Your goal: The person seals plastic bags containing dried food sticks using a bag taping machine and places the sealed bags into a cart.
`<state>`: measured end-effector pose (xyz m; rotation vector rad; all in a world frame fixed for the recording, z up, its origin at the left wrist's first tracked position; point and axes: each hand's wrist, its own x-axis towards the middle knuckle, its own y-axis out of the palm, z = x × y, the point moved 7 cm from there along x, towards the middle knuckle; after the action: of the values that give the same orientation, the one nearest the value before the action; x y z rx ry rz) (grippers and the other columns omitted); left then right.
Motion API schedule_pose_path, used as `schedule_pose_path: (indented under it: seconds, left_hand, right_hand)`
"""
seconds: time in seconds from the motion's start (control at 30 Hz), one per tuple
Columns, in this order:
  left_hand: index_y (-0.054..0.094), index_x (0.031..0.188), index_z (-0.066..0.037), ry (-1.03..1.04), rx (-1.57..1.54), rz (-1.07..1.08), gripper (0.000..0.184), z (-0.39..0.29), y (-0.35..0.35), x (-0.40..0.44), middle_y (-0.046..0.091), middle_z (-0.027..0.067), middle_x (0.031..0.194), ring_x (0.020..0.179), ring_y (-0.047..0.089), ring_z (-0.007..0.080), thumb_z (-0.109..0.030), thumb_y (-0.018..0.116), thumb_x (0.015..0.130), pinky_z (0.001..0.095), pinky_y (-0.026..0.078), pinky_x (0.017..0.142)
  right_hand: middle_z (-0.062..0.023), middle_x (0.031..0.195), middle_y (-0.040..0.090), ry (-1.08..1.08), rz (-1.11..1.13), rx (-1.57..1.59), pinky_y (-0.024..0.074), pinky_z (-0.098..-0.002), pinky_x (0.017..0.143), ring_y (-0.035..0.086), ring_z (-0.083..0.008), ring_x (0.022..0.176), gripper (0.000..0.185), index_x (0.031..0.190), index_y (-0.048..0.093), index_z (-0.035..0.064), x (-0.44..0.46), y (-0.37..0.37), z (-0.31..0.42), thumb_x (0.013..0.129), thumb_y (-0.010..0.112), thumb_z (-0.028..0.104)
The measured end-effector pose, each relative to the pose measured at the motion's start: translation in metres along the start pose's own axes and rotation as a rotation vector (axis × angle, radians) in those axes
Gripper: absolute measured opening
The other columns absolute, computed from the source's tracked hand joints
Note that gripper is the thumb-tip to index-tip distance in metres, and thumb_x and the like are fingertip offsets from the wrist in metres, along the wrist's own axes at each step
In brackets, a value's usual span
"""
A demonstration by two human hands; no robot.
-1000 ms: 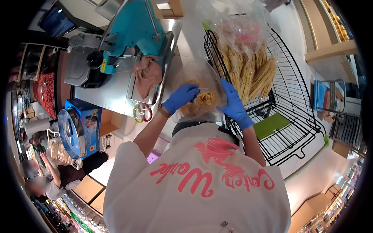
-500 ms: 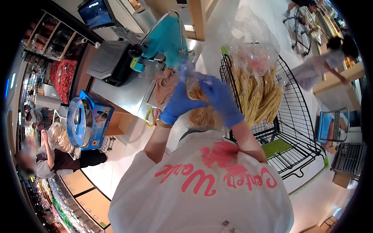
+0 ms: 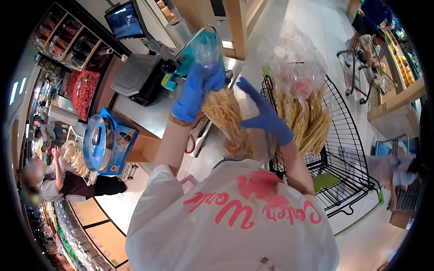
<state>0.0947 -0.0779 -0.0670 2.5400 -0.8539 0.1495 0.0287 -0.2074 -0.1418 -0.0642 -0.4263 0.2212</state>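
Note:
My left hand (image 3: pixel 195 95), in a blue glove, is closed around the gathered neck of a clear plastic bag (image 3: pixel 206 50). The bag's loose top sticks up above the fist, in front of a turquoise bench device (image 3: pixel 186 49). Below the fist hangs the bag's filling of pale yellow dried sticks (image 3: pixel 222 110), which look like dried tofu sticks. To the right of the bag, my right hand (image 3: pixel 267 115), also gloved in blue, is open with thumb and fingers spread apart. Whether it touches the plastic I cannot tell.
A black wire cart (image 3: pixel 348 135) on the right carries a large bag of similar yellow sticks (image 3: pixel 303 119). At left are a scale (image 3: pixel 138 77), a monitor (image 3: pixel 124 20) and a blue box (image 3: pixel 120 144) with a round lidded pan. Other people stand farther off.
My right hand has let go of the bag's neck, moved right and opened. My left hand now grips the neck alone, higher and farther left, and more of the filling shows.

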Motion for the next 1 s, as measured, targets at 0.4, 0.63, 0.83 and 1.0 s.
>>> schedule_pose_path:
  seconds: [0.4,0.63,0.83,1.0]
  left_hand:
    - [0.049,0.108,0.000,0.242,0.715,-0.144,0.024,-0.046,-0.002,-0.014,0.054,0.0030,0.087,0.082,0.051,0.0117,-0.013,0.053,0.088,0.0236,0.044,0.078]
    - [0.051,0.099,-0.003,-0.098,0.137,0.014,0.020,-0.039,-0.004,-0.033,0.049,0.0028,0.065,0.054,0.047,0.0130,-0.022,0.049,0.092,0.0260,0.043,0.060]
    - [0.052,0.088,-0.001,-0.037,0.116,0.236,0.014,-0.059,0.012,-0.039,0.050,0.0032,0.063,0.058,0.048,0.0114,-0.015,0.049,0.091,0.0267,0.043,0.057]
    - [0.054,0.090,0.001,0.108,0.638,-0.213,0.016,-0.043,-0.049,-0.041,0.054,0.0036,0.070,0.066,0.051,0.0100,-0.014,0.049,0.090,0.0245,0.043,0.065]
  right_hand:
    - [-0.0151,0.125,0.043,-0.022,-0.165,-0.266,0.0368,-0.0368,0.095,0.046,-0.0288,0.112,0.102,0.138,0.021,0.0041,0.015,0.064,0.032,0.058,0.081,0.025]
    - [-0.0078,0.120,0.046,-0.110,-0.006,0.297,0.0324,-0.0324,0.097,0.042,-0.0181,0.114,0.076,0.129,0.037,0.0033,0.027,0.057,0.025,0.068,0.076,0.027]
    - [-0.0075,0.116,0.051,0.203,0.320,0.493,0.0340,-0.0316,0.095,0.044,-0.0151,0.112,0.071,0.122,0.043,0.0007,0.047,0.096,0.017,0.066,0.078,0.026]
    - [-0.0160,0.103,0.055,-0.083,-0.294,-0.536,0.0414,-0.0363,0.087,0.053,-0.0299,0.099,0.066,0.117,0.046,0.0008,0.022,0.097,0.058,0.066,0.075,0.030]
